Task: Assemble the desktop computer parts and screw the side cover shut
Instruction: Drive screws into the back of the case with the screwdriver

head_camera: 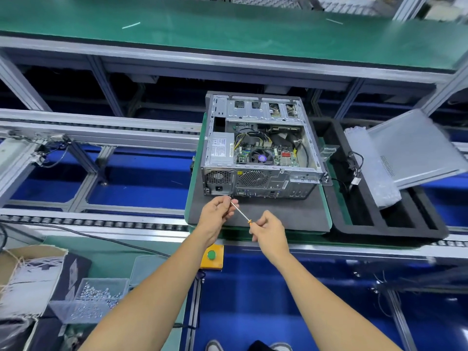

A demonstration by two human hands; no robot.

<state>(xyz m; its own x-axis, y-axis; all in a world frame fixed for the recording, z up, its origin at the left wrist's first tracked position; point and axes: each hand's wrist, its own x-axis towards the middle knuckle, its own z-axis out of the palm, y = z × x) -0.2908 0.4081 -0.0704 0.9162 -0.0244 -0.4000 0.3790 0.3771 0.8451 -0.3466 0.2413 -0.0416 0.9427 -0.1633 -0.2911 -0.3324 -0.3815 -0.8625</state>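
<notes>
An open desktop case (260, 145) lies on its side on a dark grey mat (278, 214), its motherboard, fan and cables showing. A thin screwdriver (240, 212) with an orange handle points at the case's lower rear edge. My right hand (268, 230) grips the handle. My left hand (219, 209) pinches the shaft near its tip, right by the rear panel. The grey side cover (415, 148) leans on the black foam tray at the right.
The black foam tray (387, 224) holds a bubble-wrap bag (372, 168) and a loose cable. A yellow box with a green button (212, 254) sits below the mat. Clear bins of screws (96, 295) stand lower left. Conveyor rails run across, with a green shelf above.
</notes>
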